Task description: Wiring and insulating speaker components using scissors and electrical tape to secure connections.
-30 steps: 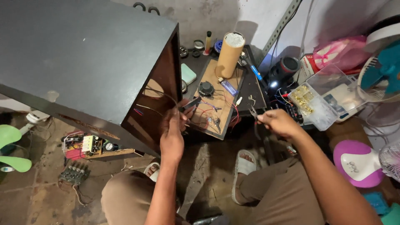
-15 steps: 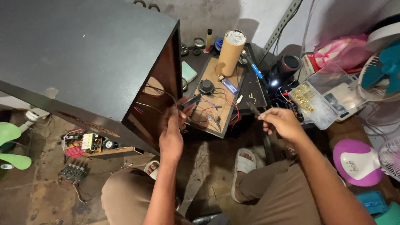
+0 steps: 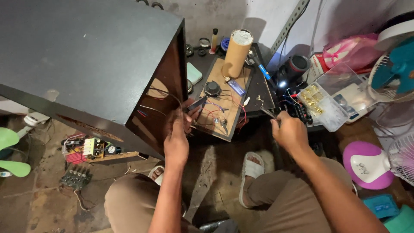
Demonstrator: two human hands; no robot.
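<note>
My left hand [image 3: 177, 133] is raised at the open side of a big dark speaker cabinet [image 3: 86, 64] and pinches thin wires [image 3: 160, 96] that come out of it. My right hand [image 3: 290, 131] is closed on a slim metal tool [image 3: 268, 113] whose tip points up left toward a wooden board [image 3: 228, 97]. On that board lie a small round black part, red and blue wires and a small blue part. A tan cardboard tube [image 3: 236, 51] stands on the board's far end.
A clear box of brass parts [image 3: 321, 101] lies right of the board. Fans [image 3: 394, 64] stand at the right, a pink-and-white fan base [image 3: 366, 162] below them. A circuit board [image 3: 92, 149] lies on the floor at left. My sandalled foot [image 3: 253, 166] is below the board.
My right hand has dropped a little lower and to the right with the tool. The left hand stays at the cabinet's opening with the wires.
</note>
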